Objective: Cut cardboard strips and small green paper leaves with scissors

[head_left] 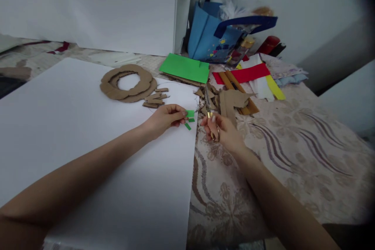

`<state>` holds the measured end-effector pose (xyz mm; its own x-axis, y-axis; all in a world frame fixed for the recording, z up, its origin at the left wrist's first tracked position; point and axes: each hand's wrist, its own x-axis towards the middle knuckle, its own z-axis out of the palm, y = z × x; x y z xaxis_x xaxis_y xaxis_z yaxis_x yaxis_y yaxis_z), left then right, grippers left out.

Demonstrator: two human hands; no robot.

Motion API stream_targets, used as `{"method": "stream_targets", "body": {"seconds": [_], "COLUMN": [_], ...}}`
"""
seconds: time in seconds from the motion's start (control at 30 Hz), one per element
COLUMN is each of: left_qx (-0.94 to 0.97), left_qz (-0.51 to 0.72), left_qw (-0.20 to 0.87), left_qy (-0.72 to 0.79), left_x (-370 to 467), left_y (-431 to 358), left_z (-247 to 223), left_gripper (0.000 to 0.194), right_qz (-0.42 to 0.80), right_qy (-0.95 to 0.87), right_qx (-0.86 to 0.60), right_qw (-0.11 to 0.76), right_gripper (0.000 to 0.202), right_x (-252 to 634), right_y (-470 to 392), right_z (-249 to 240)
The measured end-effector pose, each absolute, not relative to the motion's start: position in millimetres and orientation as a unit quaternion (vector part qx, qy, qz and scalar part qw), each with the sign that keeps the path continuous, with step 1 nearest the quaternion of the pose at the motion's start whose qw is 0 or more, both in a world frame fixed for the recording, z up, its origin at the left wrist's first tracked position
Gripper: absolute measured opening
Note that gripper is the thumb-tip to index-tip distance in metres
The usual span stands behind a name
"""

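Between thumb and fingers, my left hand (168, 119) pinches a small piece of green paper (190, 113) above the right edge of a large white sheet (117, 172). Two smaller green scraps (188, 126) are just below its fingertips; whether they lie on the sheet or hang from the hand I cannot tell. My right hand (222, 131) grips gold-handled scissors (209, 105) by the finger loops, with the blades pointing away from me. Several torn cardboard scraps (202, 93) lie around the blade tips.
Cardboard rings (125, 95) with wavy edges and several cardboard strips (154, 101) lie on the sheet. A green paper sheet (184, 68) rests behind. Red strips (246, 74) and yellow strips (275, 88) lie at right, before a blue bag (202, 35). A patterned cloth (281, 144) covers the table.
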<state>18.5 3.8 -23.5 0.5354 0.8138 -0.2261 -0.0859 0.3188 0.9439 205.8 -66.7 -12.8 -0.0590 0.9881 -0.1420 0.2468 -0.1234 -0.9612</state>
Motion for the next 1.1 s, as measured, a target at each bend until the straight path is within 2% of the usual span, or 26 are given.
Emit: {"method": "stream_targets", "body": {"seconds": [0.13,0.23,0.33,0.63,1.1], "left_qx": [0.408,0.380,0.342,0.266,0.271], "left_qz": [0.370,0.403,0.423,0.403,0.387], "left_qw": [0.754,0.755,0.759,0.793,0.797], "left_qy": [0.358,0.351,0.357,0.372,0.375], "left_x": [18.3,19.2,21.1,28.9,31.6], "left_y": [4.8,4.3,2.5,-8.4,-12.4], "left_z": [-19.9,-18.2,-17.7,-14.7,-17.5], "left_gripper": [0.009,0.006,0.005,0.009,0.013], "right_qz": [0.444,0.441,0.445,0.484,0.526], "right_qy": [-0.610,-0.626,-0.631,-0.610,-0.562], "right_qx": [-0.563,-0.580,-0.582,-0.579,-0.579], "right_qw": [0.337,0.277,0.254,0.241,0.269], "right_gripper": [0.049,0.049,0.050,0.049,0.050], "right_x": [204.4,204.3,203.3,197.2,193.6], "right_y": [-75.0,-78.1,-79.7,-81.1,-83.7], "right_z": [-16.2,-19.2,-19.7,-25.4,-26.3]}}
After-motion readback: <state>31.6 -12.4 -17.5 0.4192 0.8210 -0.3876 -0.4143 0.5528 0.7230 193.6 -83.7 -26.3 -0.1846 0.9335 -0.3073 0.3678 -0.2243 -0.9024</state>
